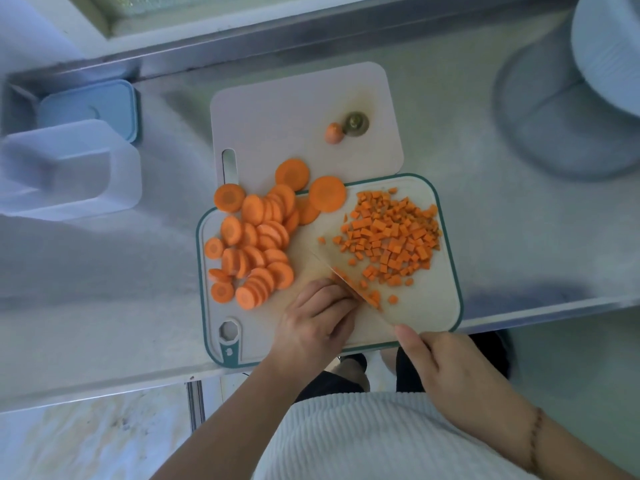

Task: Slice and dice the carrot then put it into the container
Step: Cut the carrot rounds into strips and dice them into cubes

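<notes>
Looking down, I see a steel counter (485, 209) carrying a teal-rimmed board (446, 306), matte and rounded. Flat rounds (251, 244) lie heaped on its left half; small cubes, the dice (394, 237), are piled on its right. The clear container (69, 168) sits well apart at far left, nearer my left hand. That left hand (311, 327) curls its fingers over carrot strips, mostly hidden, just left of the pale blade. My right hand (450, 368) grips the knife (363, 296), which runs diagonally away from me, cut bits falling on its right.
</notes>
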`<state>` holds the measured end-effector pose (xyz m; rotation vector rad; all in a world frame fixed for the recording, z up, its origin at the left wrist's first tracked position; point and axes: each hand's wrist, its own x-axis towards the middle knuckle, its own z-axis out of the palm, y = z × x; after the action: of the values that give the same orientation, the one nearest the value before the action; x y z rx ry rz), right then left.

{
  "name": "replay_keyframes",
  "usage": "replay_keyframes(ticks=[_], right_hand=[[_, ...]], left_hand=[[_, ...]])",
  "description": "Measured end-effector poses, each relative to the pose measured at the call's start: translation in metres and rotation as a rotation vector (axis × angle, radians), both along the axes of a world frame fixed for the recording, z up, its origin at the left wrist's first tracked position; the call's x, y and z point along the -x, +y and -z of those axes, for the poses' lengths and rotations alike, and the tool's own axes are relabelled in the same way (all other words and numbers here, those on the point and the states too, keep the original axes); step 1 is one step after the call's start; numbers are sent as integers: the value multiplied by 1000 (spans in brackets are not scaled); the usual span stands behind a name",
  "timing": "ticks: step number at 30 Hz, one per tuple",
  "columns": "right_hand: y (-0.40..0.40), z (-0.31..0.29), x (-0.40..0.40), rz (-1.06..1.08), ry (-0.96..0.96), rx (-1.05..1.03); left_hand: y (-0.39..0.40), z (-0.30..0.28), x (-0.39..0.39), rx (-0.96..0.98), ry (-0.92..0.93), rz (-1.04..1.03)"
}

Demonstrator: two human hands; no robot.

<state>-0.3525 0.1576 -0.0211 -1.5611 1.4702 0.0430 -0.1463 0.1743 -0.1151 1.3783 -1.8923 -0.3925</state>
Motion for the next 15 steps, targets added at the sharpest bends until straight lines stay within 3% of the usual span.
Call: replay_keyframes(ticks=[4, 11, 15], right_hand=[[0, -16, 10, 5, -40, -37], [7, -7, 8, 7, 54, -88], [4, 5, -14, 2, 66, -14]], left_hand=[[5, 0, -2, 7, -14, -33], [5, 2, -2, 14, 17, -39], [4, 3, -2, 6, 21, -43]])
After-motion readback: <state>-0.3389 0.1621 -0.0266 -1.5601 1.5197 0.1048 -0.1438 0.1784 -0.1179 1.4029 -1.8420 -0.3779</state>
